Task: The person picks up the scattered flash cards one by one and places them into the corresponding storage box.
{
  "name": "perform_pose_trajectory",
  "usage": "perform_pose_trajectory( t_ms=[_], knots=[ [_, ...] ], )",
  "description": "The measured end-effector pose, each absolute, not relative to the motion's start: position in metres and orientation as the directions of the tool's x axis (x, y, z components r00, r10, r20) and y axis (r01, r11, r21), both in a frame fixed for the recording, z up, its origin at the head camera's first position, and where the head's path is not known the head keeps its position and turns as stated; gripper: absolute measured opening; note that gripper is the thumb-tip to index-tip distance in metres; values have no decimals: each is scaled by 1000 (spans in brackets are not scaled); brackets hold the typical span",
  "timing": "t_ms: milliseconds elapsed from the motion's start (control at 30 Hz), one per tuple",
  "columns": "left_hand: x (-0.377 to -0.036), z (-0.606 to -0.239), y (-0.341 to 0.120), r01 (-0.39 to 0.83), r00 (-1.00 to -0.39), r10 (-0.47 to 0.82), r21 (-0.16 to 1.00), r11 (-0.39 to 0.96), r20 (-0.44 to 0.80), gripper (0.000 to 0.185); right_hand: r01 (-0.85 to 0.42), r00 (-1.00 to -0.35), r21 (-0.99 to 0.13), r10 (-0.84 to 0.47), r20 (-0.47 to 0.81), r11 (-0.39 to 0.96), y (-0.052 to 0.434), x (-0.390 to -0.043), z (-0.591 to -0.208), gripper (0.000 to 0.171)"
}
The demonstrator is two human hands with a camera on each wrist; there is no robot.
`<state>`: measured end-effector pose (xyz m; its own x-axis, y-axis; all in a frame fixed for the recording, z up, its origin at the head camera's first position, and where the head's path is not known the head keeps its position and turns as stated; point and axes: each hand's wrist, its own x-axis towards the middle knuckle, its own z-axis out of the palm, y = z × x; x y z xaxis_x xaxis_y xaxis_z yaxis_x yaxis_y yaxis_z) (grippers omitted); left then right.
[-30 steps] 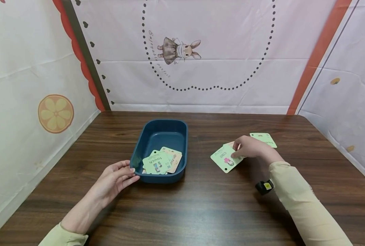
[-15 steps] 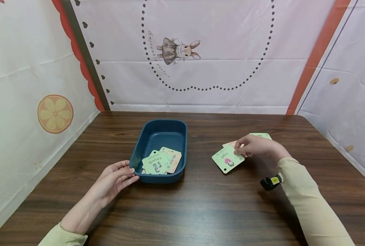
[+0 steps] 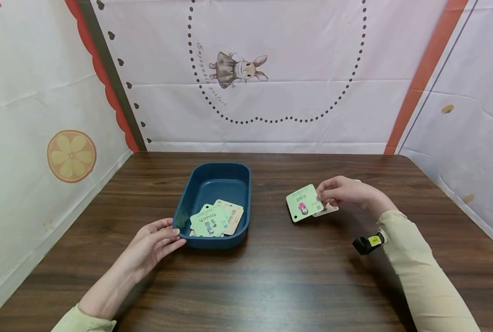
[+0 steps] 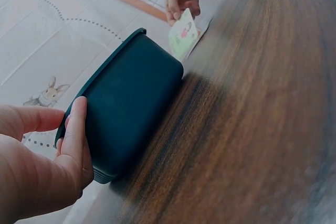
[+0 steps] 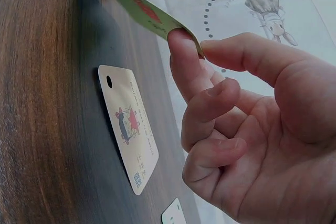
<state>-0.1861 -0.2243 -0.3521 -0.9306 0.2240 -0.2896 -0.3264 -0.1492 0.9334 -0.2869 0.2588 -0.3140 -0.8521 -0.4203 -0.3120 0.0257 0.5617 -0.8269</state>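
A green flash card (image 3: 305, 203) printed "call" is lifted off the table, tilted. My right hand (image 3: 350, 191) pinches its edge between thumb and fingers, as the right wrist view shows. Beneath it a cream flash card (image 5: 128, 124) lies on the table, partly covered in the head view. At the left, a dark blue open box (image 3: 219, 242) holds several flash cards, with a green "touch" card (image 3: 209, 222) on top. My left hand (image 3: 152, 244) grips the box's near left corner, its thumb and fingers at the rim in the left wrist view.
Another green card (image 5: 174, 212) lies farther right, mostly hidden behind the right hand in the head view. The brown wooden table (image 3: 246, 286) is bordered at the back and sides by printed cloth (image 3: 312, 55). A small black device (image 3: 368, 243) hangs at the right wrist.
The right hand has taken hold of the "call" card and raised it, uncovering more of the cream card below. The left hand keeps its place on the box.
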Motion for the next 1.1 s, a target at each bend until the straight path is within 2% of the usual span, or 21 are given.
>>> perform_pose_trajectory(
  t_ms=[367,1100],
  knots=[
    [-186,-353,-225,-326,-931,224,934,-147,-290,48,23,-878,-847,-394,-271,531,257,-286,-311,19],
    [-186,-355,-225,-312,-934,230,938,-151,-273,44,-4,-874,-856,-418,-249,517,248,-283,-308,22]
  ],
)
